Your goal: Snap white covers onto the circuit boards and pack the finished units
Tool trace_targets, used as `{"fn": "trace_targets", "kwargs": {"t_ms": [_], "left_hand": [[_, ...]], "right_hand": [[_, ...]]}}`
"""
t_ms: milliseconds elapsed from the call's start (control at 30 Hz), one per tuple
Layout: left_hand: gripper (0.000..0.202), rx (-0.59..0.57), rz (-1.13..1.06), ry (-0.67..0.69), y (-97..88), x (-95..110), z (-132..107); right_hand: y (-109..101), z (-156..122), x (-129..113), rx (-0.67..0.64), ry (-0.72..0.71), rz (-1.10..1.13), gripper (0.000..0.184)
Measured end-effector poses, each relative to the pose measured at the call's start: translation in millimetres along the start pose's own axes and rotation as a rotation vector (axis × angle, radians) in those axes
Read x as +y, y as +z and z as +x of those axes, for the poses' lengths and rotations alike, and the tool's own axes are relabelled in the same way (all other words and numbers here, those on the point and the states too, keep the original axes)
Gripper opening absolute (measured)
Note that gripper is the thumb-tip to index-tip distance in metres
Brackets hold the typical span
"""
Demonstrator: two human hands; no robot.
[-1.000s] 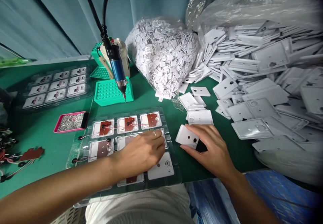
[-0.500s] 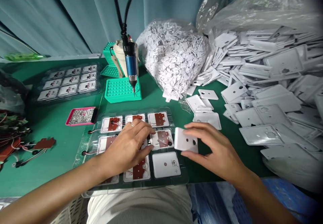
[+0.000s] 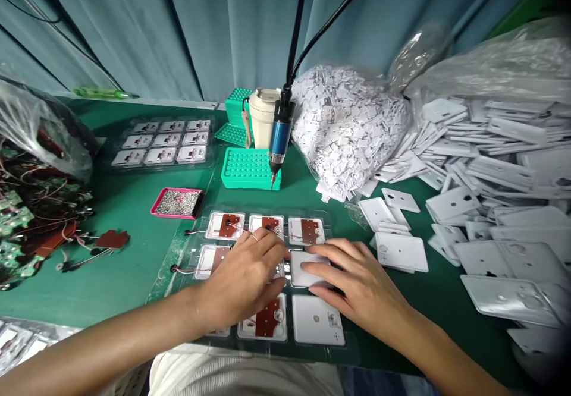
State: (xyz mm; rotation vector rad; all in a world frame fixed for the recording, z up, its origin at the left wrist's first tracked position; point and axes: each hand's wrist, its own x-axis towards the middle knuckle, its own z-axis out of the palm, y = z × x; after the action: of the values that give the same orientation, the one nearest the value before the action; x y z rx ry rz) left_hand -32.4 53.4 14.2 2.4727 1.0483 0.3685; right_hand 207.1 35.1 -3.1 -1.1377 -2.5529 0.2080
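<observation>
A clear plastic tray (image 3: 182, 252) lies before me on the green mat, its pockets holding white housings with brown circuit boards. My left hand (image 3: 247, 278) rests palm-down on the tray's middle pocket, fingers curled on the part beneath. My right hand (image 3: 357, 286) presses a white plastic cover (image 3: 304, 268) onto the middle-right pocket, its fingers flat on the cover. Below that, another covered housing (image 3: 317, 320) sits in the tray's near right pocket.
A blue electric screwdriver (image 3: 277, 140) hangs over a teal screw block (image 3: 246, 170). A pink dish of screws (image 3: 176, 203) is left of the tray. A second filled tray (image 3: 160, 141) sits at the back left. Loose white covers (image 3: 486, 164) are heaped at right; wired boards (image 3: 40, 217) at left.
My right hand carried the white cover leftwards from the mat and set it on the tray's middle-right pocket. My left hand stayed on the tray. The view swung left and up.
</observation>
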Motion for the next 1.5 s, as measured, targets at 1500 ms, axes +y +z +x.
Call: {"fn": "trace_targets", "kwargs": {"t_ms": [1500], "left_hand": [[0.022,0.185,0.232,0.336,28.4,4.5,7.8]], "right_hand": [[-19.2,-6.9,-11.9,-0.114,0.033,-0.151,0.02]]}}
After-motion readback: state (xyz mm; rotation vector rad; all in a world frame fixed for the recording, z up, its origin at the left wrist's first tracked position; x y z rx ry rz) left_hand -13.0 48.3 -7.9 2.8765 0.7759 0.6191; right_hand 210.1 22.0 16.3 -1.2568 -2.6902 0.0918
